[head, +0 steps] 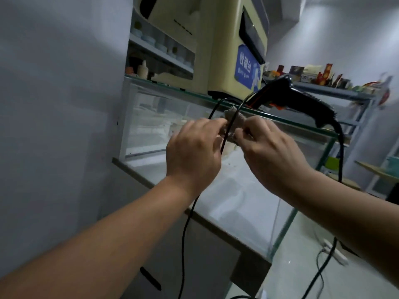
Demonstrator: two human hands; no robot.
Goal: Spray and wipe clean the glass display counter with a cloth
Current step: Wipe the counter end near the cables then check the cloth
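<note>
Both hands are raised in front of the glass display counter (155,117). Between them is a small grey-beige cloth (234,123), bunched up. My left hand (194,152) pinches its left end and my right hand (265,147) pinches its right end. A thin black cable (226,134) loops across the cloth between the two hands. It leads to a black handheld scanner (302,98) lying on the counter's glass top (287,123). No spray bottle is in view.
A cream-coloured machine (216,46) with a blue sign stands on the counter top at the back. Shelves with packaged goods (313,76) run along the right wall. A power strip (334,251) and cables lie on the floor at lower right.
</note>
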